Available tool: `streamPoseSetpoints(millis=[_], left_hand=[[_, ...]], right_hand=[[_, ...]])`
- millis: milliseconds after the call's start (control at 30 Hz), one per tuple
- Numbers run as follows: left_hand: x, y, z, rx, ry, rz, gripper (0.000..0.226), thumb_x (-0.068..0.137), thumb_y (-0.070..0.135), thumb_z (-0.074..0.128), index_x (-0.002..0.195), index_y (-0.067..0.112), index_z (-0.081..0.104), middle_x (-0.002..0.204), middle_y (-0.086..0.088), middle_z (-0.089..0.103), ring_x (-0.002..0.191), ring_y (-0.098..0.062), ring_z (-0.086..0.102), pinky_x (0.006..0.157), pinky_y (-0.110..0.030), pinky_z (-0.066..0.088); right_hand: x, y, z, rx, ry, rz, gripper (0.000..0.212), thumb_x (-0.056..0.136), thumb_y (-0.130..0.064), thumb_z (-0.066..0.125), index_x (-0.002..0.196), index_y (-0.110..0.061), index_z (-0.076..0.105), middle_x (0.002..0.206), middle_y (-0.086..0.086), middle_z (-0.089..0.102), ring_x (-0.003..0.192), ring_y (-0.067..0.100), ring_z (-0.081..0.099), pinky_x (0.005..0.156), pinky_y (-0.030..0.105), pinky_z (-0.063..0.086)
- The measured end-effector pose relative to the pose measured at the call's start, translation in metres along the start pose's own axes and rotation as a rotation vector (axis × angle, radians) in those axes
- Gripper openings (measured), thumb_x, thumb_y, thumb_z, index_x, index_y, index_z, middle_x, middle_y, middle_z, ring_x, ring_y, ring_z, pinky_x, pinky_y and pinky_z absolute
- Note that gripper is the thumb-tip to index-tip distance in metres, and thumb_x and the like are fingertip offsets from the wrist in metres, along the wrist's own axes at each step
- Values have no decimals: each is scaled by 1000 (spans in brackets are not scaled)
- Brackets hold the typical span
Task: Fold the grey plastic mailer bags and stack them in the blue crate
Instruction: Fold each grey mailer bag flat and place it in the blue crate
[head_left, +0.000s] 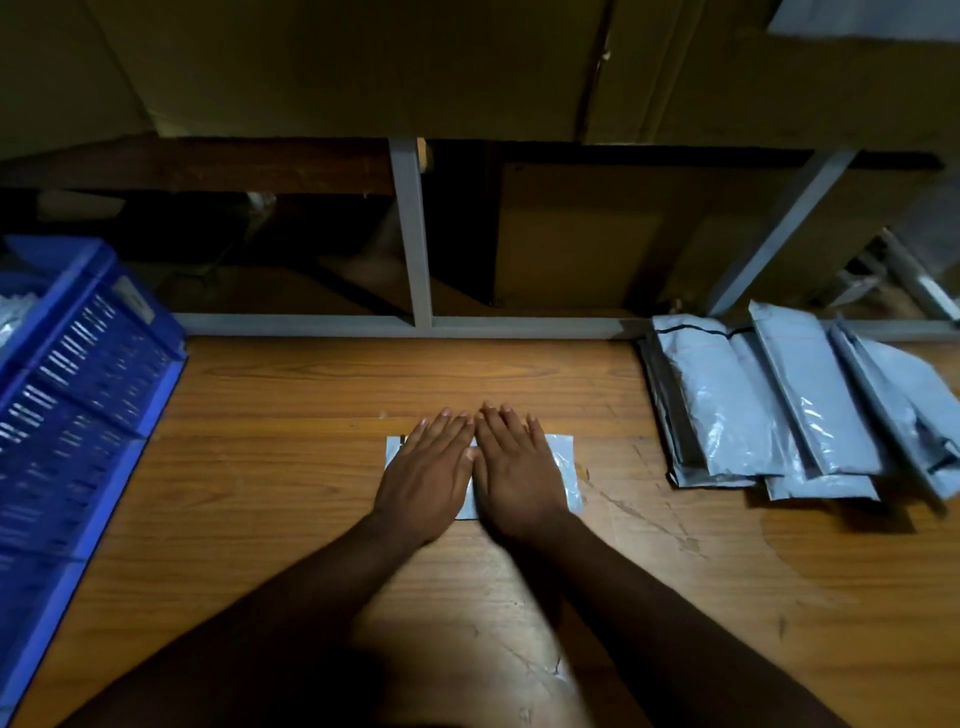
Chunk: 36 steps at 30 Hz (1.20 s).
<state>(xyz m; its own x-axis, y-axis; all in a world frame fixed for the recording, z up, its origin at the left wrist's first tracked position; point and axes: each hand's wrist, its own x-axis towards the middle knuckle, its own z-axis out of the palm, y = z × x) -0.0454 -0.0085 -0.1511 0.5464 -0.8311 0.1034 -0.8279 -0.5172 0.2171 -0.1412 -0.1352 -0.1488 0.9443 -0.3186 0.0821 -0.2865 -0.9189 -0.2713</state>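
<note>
Folded grey mailer bag (563, 470): flat at centre of wooden counter (291, 467). Left hand (423, 478) and right hand (517, 475): side by side, fingers straight, grip apart, pressing it. Blue crate (78, 395): far left. Unfolded mailer bags (789, 405): piled far right.

Scene dimly lit; light pooled on the central surface (311, 395), corners vignetted to near black. Forearms rendered dark. Glare seen on the mailer pile (779, 405). Blue crate (78, 364) smeared by blur at left edge. Wide-angle bending noted on frame posts.
</note>
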Motion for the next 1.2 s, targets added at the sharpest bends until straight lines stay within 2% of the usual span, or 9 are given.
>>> streamPoseSetpoints(millis=[233,400,567,733,867,933,1000,1133,1200], left_hand=[[1,3,9,86,-18,-53,56,107,33,22,151,13,51,157,-4,48,150,-21,37,125,-39,24],[3,4,8,116,-71,-72,60,106,37,14,155,16,41,163,-2,38,155,-20,26,125,-35,11],[-8,-1,5,152,-71,-58,61,110,41,16,157,13,41,164,-5,37,155,-23,27,128,-45,16],[-7,2,4,143,-144,-97,64,109,45,8,163,15,26,169,-2,24,158,-23,15,129,-45,9],[-10,-8,3,9,-127,-90,74,105,60,7,163,20,27,169,2,25,159,-16,10,129,-42,0],[-11,-19,-7,-66,-111,-145,81,97,75,20,159,25,34,167,7,30,157,-14,15,127,-46,-5],[-14,-31,-24,-83,-91,-183,87,85,84,34,152,30,44,159,10,42,150,-13,29,124,-47,-2],[0,-57,-54,-146,-302,-160,110,61,103,39,148,37,48,149,8,50,143,-16,35,117,-36,4],[13,-61,-64,-128,-397,-139,93,63,94,58,138,38,58,133,9,55,135,-17,40,113,-39,13]], right_hand=[[-1,0,23,-84,-12,38,56,110,-33,25,156,-7,42,164,12,37,156,31,25,127,51,17],[-2,1,22,-81,-56,34,60,111,-36,15,162,-8,28,170,10,23,160,27,9,129,48,7],[-23,29,10,-52,13,31,63,111,-48,25,163,-12,28,171,6,20,160,23,11,129,46,11],[-30,39,9,-13,-36,68,66,110,-52,18,166,-17,11,174,0,1,160,17,-7,130,42,2],[-30,51,-5,198,-86,-11,66,109,-51,14,165,-18,19,173,-2,8,160,13,3,129,42,7],[-28,70,-18,347,-121,13,65,108,-51,23,163,-16,28,172,-1,17,158,9,12,128,36,13],[-25,90,-27,294,-95,48,66,104,-51,36,158,-13,39,167,6,33,155,16,28,124,33,25],[-14,101,-44,144,-112,54,61,94,-47,61,145,-13,56,123,9,65,115,30,59,93,36,46],[-5,96,-53,159,-167,27,53,92,-37,71,140,-16,62,111,9,64,106,31,61,82,32,43]])
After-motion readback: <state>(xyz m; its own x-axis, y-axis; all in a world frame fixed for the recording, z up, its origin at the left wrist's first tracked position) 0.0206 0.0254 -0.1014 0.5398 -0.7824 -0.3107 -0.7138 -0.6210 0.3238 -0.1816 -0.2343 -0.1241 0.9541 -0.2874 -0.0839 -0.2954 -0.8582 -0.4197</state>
